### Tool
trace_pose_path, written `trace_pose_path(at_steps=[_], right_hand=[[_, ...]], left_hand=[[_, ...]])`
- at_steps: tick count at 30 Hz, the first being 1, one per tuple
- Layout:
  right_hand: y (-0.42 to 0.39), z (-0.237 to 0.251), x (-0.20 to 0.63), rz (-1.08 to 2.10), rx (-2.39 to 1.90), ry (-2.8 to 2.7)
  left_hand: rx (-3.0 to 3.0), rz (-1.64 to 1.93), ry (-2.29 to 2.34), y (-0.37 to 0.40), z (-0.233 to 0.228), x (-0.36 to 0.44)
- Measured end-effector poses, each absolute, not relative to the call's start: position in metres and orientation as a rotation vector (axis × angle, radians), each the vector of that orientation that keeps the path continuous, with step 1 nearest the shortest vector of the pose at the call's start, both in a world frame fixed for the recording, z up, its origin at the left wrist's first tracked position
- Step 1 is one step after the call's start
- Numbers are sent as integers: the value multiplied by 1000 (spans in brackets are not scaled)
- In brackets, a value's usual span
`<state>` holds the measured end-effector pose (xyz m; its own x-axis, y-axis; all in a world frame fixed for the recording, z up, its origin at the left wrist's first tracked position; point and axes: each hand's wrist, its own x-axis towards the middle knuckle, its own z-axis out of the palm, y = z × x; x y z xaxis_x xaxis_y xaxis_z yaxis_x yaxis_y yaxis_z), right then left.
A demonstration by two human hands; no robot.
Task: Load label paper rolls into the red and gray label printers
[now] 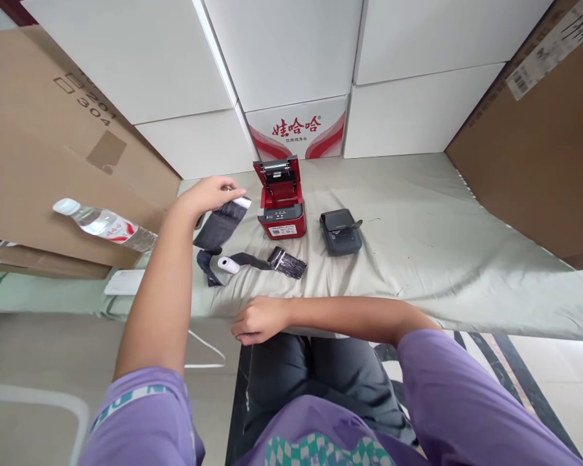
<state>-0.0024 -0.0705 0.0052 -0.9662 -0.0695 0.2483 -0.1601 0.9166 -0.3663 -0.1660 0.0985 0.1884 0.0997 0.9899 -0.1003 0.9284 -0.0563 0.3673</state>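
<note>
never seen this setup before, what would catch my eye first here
The red label printer stands out at the middle of the cloth-covered table, lid open, with a dark grey printer just to its right. The left hand holds a dark wrapper with a white paper roll at its top, left of the red printer. The right hand rests on the table's near edge.
</note>
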Motion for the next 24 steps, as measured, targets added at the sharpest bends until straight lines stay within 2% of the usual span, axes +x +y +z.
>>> trace_pose_path(at_steps=[4,7,12,15,20,24], right_hand=[[-71,7,-3,569,155,-2857],[-71,8,-3,570,143,-2866],[-70,9,-3,576,139,-2875],[-70,9,-3,575,135,-2881],[-71,7,-3,564,141,-2867],[-71,5,-5,568,138,-2843]], left_hand=[[1859,76,2010,108,160,-191],[1920,69,2035,111,136,-194],[2003,-154,2041,114,109,-192],[2081,-205,2100,110,114,-189],[2294,-91,2192,72,151,-150],[2282,-503,1917,36,153,-91]])
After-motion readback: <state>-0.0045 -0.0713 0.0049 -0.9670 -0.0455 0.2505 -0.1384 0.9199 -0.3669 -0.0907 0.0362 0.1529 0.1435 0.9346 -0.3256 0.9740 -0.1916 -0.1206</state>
